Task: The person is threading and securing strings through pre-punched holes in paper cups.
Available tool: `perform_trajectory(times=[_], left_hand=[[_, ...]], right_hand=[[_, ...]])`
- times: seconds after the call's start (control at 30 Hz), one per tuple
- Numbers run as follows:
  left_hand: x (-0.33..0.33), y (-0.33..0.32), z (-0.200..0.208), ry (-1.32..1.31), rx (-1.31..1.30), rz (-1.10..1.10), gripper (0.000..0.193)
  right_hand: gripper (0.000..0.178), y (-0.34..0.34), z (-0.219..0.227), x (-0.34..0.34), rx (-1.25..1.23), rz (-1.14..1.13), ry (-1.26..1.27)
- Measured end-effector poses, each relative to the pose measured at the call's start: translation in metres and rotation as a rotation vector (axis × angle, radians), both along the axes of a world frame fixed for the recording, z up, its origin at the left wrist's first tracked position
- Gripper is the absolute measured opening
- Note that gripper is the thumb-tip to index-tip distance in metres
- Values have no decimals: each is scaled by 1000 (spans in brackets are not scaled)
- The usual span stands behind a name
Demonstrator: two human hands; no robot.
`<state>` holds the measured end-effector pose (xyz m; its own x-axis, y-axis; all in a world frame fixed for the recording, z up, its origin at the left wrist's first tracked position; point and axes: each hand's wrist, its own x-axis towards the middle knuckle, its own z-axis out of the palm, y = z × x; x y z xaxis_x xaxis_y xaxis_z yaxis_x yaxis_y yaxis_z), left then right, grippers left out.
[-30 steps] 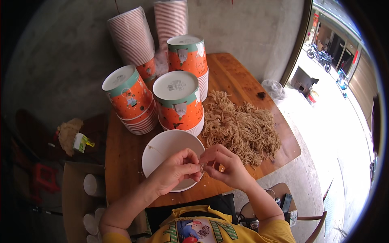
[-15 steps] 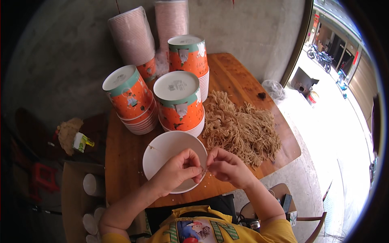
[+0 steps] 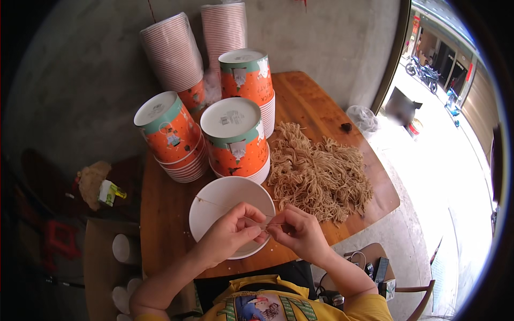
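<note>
Tub stacks (image 3: 235, 156) crowd the table (image 3: 160, 208) at far left | strand heap (image 3: 321, 179) blocks the right | bowl (image 3: 214, 193) fills the near middle | open wood (image 3: 300, 99) runs behind the heap, dark lump (image 3: 346, 127) aside

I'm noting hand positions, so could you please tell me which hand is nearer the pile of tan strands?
Right. The right hand is just off the near left edge of the pile of tan strands; the left hand is farther left, over the white bucket.
</note>
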<state>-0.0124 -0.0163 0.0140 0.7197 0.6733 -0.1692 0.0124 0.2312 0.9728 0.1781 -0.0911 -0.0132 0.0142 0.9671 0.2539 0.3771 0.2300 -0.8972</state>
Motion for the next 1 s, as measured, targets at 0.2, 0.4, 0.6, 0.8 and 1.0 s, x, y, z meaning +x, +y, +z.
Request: perform_trajectory(times=[0.2, 0.4, 0.6, 0.8, 1.0], left_hand=[[-1, 2, -6, 120, 55, -55, 23], [6, -1, -10, 206, 387, -47, 17], [12, -15, 8, 397, 783, 40, 11], [11, -19, 0, 321, 1018, 113, 13], [10, -24, -2, 235, 798, 144, 17]], right_hand=[[11, 0, 2, 1, 37, 16, -36], [12, -4, 1, 3, 133, -11, -103], [15, -7, -6, 2, 300, -61, -266], [18, -10, -10, -2, 430, -75, -320], [20, -10, -13, -2, 499, -87, -349]])
